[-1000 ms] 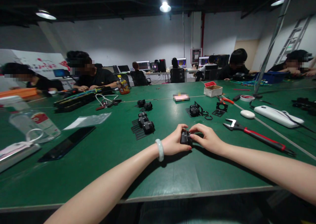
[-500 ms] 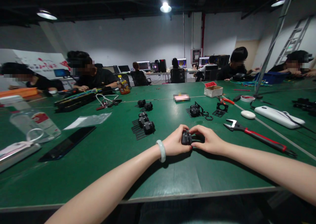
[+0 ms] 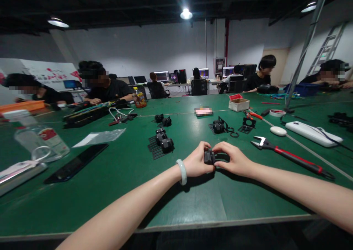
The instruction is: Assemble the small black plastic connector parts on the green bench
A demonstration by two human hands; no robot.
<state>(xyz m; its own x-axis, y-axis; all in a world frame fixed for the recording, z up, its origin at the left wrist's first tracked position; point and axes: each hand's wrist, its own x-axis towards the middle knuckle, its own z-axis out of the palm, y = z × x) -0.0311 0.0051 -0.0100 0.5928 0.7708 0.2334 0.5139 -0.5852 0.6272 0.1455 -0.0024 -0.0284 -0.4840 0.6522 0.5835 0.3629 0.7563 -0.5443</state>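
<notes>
Just above the green table (image 3: 198, 202), a small black plastic fitting (image 3: 209, 157) is held between my two hands. My left hand (image 3: 194, 160), with a pale bangle at the wrist, grips its left side between thumb and fingers. The thumb and fingertips of my right hand (image 3: 235, 159) close on its right side, and fingers cover part of it. Similar black fittings with comb-like plates (image 3: 164, 144) lie to the left. Beyond my hands are another black fitting (image 3: 218, 126), a loose black ring (image 3: 234, 134) and a black bracket (image 3: 247, 125).
An adjustable wrench (image 3: 295, 157) with a red-black handle lies right of my hands, near a white oval object (image 3: 278, 131) and a white power strip (image 3: 313, 133). A phone (image 3: 77, 163) and a clear bottle (image 3: 45, 141) are at left. Several people sit beyond.
The whole view has shifted slightly, so things appear a little lower. Both hands keep hold of the black fitting in nearly the same pose.
</notes>
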